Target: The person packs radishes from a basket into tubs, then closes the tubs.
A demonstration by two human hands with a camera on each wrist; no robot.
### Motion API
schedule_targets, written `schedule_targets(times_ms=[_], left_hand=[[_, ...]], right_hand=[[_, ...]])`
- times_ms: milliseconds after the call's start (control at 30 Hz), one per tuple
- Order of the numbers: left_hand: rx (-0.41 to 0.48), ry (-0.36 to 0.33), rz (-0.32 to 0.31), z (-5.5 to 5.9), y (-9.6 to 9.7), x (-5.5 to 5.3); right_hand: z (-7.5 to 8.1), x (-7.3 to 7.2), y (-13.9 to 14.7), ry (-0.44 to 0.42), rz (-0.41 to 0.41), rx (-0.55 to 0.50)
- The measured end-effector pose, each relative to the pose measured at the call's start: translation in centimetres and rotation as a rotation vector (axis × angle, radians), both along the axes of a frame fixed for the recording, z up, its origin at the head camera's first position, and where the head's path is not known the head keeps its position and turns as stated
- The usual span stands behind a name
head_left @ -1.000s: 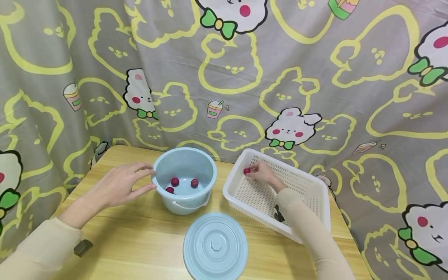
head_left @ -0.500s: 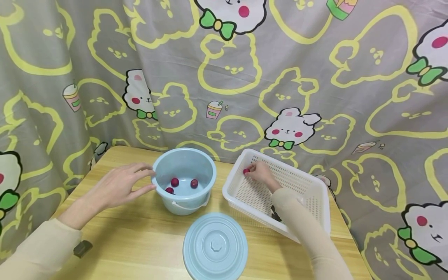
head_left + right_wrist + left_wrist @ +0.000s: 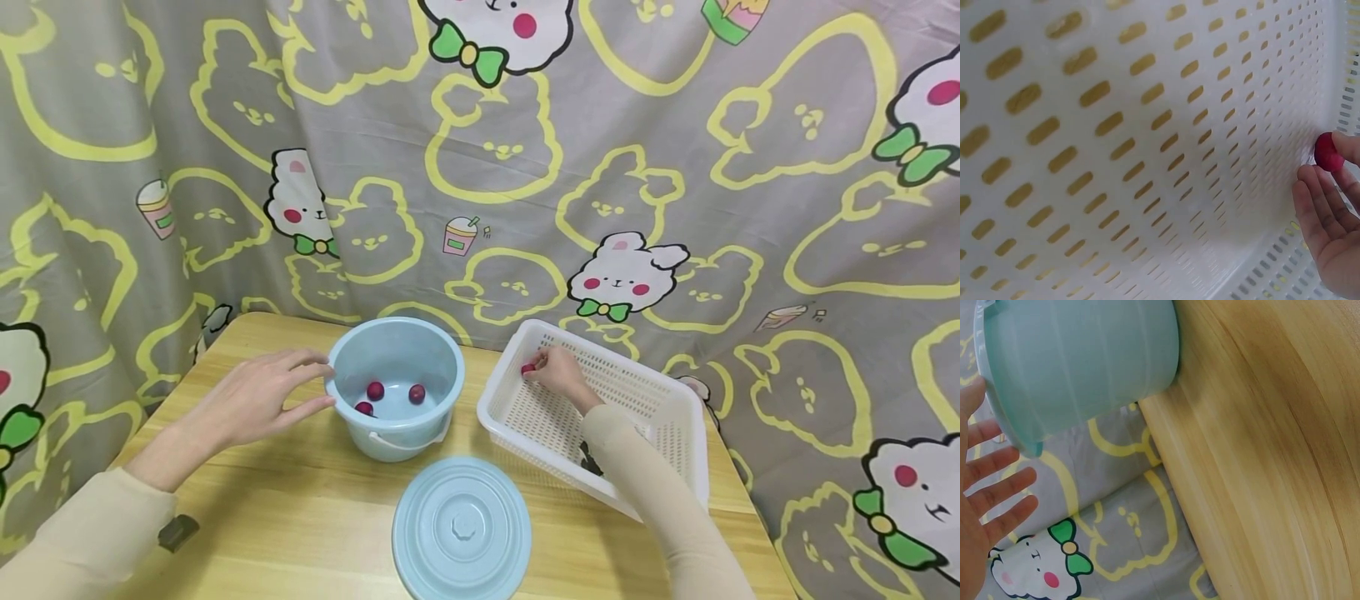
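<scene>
My right hand (image 3: 561, 372) reaches into the white perforated basket (image 3: 491, 417) and pinches a small dark red plum (image 3: 1327, 152) between thumb and fingers, low in the basket's far left corner. Part of the plum is hidden behind the fingers in the head view. At the left rim of the light blue bucket (image 3: 390, 446) is my left hand (image 3: 255, 398), its fingers extended and spread, with the fingertips right at the rim. Inside the bucket, three plums (image 3: 417, 393) show on the bottom, one partly covered by the near rim.
A round light blue lid (image 3: 462, 527) lies on the wooden table (image 3: 300, 517) in front of the bucket and basket. Behind the table hangs a grey cartoon-print curtain (image 3: 390, 125). A small dark object (image 3: 177, 533) shows beside the left sleeve.
My right forearm has shifted slightly left, and the right fingers now cover a little more of the plum. The left hand, bucket, basket and lid stay in place.
</scene>
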State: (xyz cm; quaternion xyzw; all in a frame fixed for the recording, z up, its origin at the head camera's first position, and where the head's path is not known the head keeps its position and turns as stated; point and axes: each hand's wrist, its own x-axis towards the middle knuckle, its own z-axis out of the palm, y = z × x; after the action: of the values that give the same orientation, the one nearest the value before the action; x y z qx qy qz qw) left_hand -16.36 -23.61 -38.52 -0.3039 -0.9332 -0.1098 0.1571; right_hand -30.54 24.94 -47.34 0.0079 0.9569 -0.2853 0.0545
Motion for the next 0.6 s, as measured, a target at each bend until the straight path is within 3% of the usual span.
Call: schedule_targets(times_ms=[600], left_hand=[[0.007, 0.028, -0.022, 0.1, 0.1, 0.0]], right_hand=[[1.1, 1.3, 1.4, -0.019, 0.038, -0.090]])
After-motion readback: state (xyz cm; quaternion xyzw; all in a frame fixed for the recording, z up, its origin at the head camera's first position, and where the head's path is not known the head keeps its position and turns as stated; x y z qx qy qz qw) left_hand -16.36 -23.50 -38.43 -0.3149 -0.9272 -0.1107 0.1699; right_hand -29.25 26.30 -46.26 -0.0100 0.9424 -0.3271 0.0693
